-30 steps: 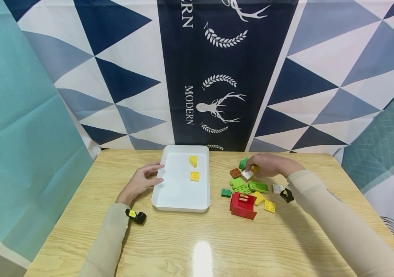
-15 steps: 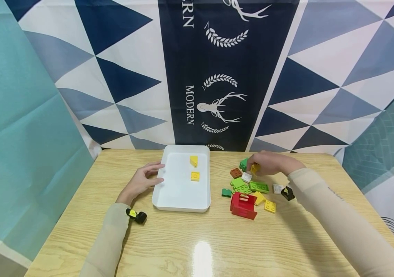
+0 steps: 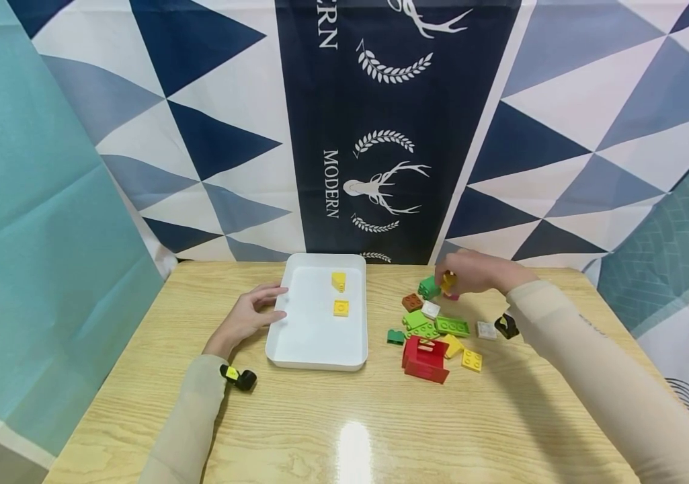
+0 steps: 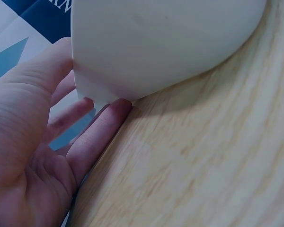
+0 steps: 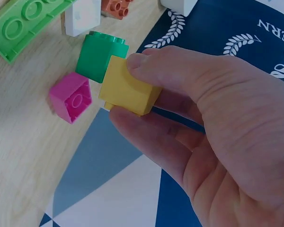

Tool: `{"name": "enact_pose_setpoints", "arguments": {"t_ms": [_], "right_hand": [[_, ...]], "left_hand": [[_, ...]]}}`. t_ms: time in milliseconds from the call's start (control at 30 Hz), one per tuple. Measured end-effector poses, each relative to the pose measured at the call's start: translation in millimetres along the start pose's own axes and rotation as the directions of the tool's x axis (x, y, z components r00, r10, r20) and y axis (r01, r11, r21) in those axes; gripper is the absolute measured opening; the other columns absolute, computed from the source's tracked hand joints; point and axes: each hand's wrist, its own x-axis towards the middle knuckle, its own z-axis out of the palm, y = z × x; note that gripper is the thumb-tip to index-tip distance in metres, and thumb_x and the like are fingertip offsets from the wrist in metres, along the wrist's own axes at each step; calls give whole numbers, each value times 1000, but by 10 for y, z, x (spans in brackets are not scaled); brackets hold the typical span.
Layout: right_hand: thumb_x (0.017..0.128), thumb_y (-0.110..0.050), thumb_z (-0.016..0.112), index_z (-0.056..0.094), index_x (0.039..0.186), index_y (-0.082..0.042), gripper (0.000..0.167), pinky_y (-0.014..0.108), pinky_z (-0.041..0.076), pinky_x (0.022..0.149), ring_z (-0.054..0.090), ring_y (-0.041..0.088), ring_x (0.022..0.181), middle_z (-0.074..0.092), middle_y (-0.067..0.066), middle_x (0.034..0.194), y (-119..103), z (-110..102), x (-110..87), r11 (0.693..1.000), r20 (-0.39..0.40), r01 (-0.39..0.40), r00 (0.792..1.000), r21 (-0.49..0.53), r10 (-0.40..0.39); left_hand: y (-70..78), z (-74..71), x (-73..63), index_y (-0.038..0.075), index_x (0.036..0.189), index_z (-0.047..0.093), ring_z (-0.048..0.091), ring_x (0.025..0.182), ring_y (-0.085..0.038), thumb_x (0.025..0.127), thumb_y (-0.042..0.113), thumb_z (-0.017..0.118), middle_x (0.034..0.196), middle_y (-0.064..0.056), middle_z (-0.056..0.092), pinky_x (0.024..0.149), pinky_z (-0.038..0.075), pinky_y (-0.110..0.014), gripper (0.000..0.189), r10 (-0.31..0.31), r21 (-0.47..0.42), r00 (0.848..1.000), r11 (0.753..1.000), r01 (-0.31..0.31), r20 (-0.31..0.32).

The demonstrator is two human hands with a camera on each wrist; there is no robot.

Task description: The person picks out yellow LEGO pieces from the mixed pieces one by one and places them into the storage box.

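In the head view, a white tray (image 3: 302,343) lies on a wooden table (image 3: 284,423), and a person's left hand (image 3: 244,319) rests at its nine o'clock rim, fingers loosely spread and only touching the edge. Between two and three o'clock from the tray, beside a scatter of toy blocks (image 3: 419,331), the right hand (image 3: 477,271) holds a yellow block (image 5: 130,87), pinched between thumb and fingers. In the right wrist view, a green block (image 5: 97,54) sits just beside it at eleven o'clock, a pink block (image 5: 61,97) near it at nine; whether yellow and green touch cannot be told. The pinch looks secure; moving the block straight up would probably spare its neighbours a knock, and a light left-hand touch should steady the tray.
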Motion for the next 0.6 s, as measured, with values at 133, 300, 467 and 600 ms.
{"name": "enact_pose_setpoints", "arguments": {"t_ms": [133, 300, 467, 600], "right_hand": [[95, 2, 83, 87, 115, -7, 22, 49, 69, 95, 68, 22, 95, 84, 14, 122, -18, -21, 4, 1000, 7, -8, 1000, 0, 8], [96, 1, 82, 87, 115, -7, 21, 48, 69, 93, 68, 22, 94, 84, 13, 120, 22, -22, 32, 1000, 7, -7, 1000, 8, 7], [97, 1, 81, 87, 114, -8, 20, 45, 69, 91, 67, 22, 92, 84, 11, 116, 52, -17, 92, 1000, 7, -5, 1000, 19, 5], [98, 0, 81, 86, 116, -8, 20, 46, 68, 93, 67, 23, 95, 83, 12, 117, 12, -29, 147, 999, 9, -16, 1000, 37, 15]], "left_hand": [[4, 0, 1, -2, 158, 62, 52, 158, -52, 104, 7, 80, 179, -26, 39, 115, 55, -20, 58, 1, 2, 1000, 1000, -1, 3], [5, -12, 1, 0, 159, 62, 52, 158, -51, 104, 8, 80, 180, -25, 39, 113, 54, -16, 58, -5, 0, 1000, 1000, 5, 4], [5, -11, 4, -1, 159, 61, 52, 159, -52, 104, 7, 80, 180, -25, 39, 106, 51, -8, 59, -5, -10, 1000, 1000, 5, 4], [7, -4, -2, -1, 159, 61, 51, 160, -51, 104, 7, 80, 180, -25, 39, 106, 52, -8, 59, -10, -17, 1000, 1000, 10, 4]]}}
